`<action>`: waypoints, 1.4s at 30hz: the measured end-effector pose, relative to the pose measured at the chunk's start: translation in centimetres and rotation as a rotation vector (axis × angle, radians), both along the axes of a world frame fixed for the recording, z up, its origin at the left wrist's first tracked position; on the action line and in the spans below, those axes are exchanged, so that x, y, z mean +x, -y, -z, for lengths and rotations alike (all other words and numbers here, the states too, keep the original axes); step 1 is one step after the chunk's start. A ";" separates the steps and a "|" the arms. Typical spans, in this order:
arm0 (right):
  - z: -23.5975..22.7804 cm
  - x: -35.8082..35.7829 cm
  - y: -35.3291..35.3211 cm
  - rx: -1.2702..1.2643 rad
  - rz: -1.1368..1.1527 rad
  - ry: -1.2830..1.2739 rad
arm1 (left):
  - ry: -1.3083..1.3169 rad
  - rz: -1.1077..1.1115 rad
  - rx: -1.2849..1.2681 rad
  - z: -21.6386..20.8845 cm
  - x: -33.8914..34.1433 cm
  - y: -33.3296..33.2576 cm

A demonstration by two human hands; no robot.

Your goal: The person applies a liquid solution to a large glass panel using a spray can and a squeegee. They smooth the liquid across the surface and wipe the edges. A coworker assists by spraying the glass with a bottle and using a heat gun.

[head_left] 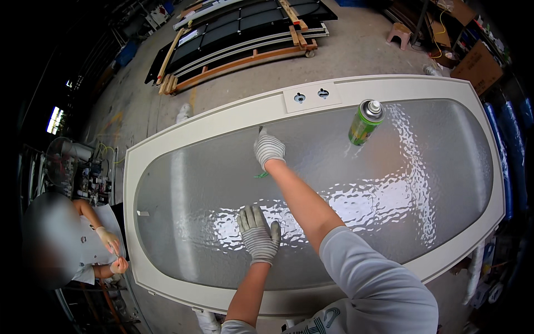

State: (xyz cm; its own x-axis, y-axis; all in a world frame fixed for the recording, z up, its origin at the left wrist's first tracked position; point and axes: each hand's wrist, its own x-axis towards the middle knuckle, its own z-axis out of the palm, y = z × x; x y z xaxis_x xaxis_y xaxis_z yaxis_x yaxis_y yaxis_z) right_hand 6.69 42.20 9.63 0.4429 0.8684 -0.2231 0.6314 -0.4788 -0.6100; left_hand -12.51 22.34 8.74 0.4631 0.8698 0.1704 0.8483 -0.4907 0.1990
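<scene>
A cream door panel (233, 118) lies flat before me, with a large textured glass pane (211, 167) set in its rounded opening. My left hand (259, 235), in a striped grey work glove, rests palm down on the near part of the glass with fingers stretched out. Gloved alike, my right hand (270, 150) is closed near the far edge of the pane. A small green thing (261, 175) pokes out beneath that hand; its kind is hidden. To the right, a green spray can (366, 122) with a white nozzle stands on the glass.
Two lock holes (311, 97) pierce the far frame. At the left end stands another person (103, 239), hands together. Beyond the door, a wooden-framed trolley (245, 55) carries dark panels. A pink stool (399, 35) and cardboard box (477, 68) are at the far right.
</scene>
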 end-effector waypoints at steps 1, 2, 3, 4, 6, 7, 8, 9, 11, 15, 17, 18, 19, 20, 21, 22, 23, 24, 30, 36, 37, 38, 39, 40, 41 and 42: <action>0.1 -0.3 -0.1 0.024 -0.166 0.031 | -0.004 0.005 0.002 0.0 0.0 0.0; 0.3 -0.6 -0.2 0.031 -0.169 0.028 | -0.001 0.009 0.004 0.0 0.0 -0.1; -0.4 -1.3 0.4 0.015 -0.066 -0.021 | -0.003 -0.009 0.006 0.1 -0.5 0.2; -1.0 -1.6 1.1 -0.003 0.037 -0.071 | -0.005 -0.027 0.007 0.2 -0.9 0.3; -1.2 -0.8 1.6 0.001 0.222 -0.139 | -0.016 -0.016 -0.002 0.3 -0.8 0.1; -1.1 -0.4 1.4 0.021 0.288 -0.164 | -0.022 -0.012 -0.006 0.3 -0.8 0.1; -0.8 -0.1 1.4 0.035 0.361 -0.190 | -0.009 -0.010 -0.012 0.0 -0.4 0.1; -1.1 -0.2 1.3 0.026 0.348 -0.184 | -0.006 -0.009 -0.009 0.0 -0.4 0.0; -1.7 -0.6 0.9 0.008 0.323 -0.171 | -0.001 -0.009 -0.002 0.1 -0.6 0.1; 0.2 -1.4 -1.1 0.017 0.053 -0.085 | -0.001 0.011 0.012 0.0 -0.1 0.1; 0.8 -1.1 -1.2 0.011 0.104 -0.125 | -0.008 0.012 0.004 0.0 -0.2 0.1; 0.2 -1.3 -0.5 0.002 0.155 -0.154 | -0.016 -0.006 0.000 0.1 -0.6 0.2; -0.5 -1.2 0.0 -0.005 0.213 -0.184 | -0.009 -0.005 0.003 0.1 -0.7 0.2; -0.9 -1.2 0.2 0.014 0.250 -0.185 | -0.001 -0.006 0.005 0.2 -0.9 0.1; -0.9 -0.7 0.7 0.027 0.298 -0.185 | 0.006 0.004 0.001 0.2 -0.9 0.3; -0.9 -0.5 0.9 0.039 0.345 -0.185 | 0.013 0.005 0.004 0.2 -0.7 0.3; -0.9 -0.7 0.8 0.005 0.314 -0.146 | 0.020 0.006 0.008 0.2 -0.5 0.3; -1.2 -0.8 0.3 -0.023 0.285 -0.105 | 0.030 0.009 0.017 0.0 -0.2 0.1; -0.7 -0.2 0.3 0.002 -0.113 0.028 | 0.003 0.003 0.016 0.0 -0.3 0.1; -1.8 0.4 1.6 0.002 -0.388 0.357 | 0.019 0.019 0.069 0.5 -0.5 0.1; -2.8 0.7 1.9 -0.022 -0.434 0.420 | 0.015 0.014 0.058 0.3 -0.4 0.0; -2.7 0.9 1.9 -0.017 -0.432 0.403 | 0.012 0.010 0.048 0.1 -0.3 0.1; -2.5 1.2 1.8 -0.011 -0.428 0.388 | 0.011 0.009 0.041 -0.1 -0.2 0.0; -2.4 1.6 1.7 -0.004 -0.424 0.373 | 0.012 0.006 0.043 -0.1 -0.2 0.0; -2.2 2.0 1.6 -0.005 -0.381 0.358 | 0.013 0.003 0.046 -0.2 -0.2 0.1; -2.1 2.5 1.7 -0.013 -0.340 0.344 | 0.016 0.000 0.041 -0.1 -0.2 0.2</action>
State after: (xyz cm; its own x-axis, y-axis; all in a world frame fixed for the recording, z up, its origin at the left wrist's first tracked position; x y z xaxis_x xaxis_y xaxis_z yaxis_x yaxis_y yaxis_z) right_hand 9.17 40.49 11.69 0.1849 0.9747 -0.1257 0.9174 -0.2171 -0.3335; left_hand -12.72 22.15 8.81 0.4603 0.8616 0.2138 0.8449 -0.4991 0.1925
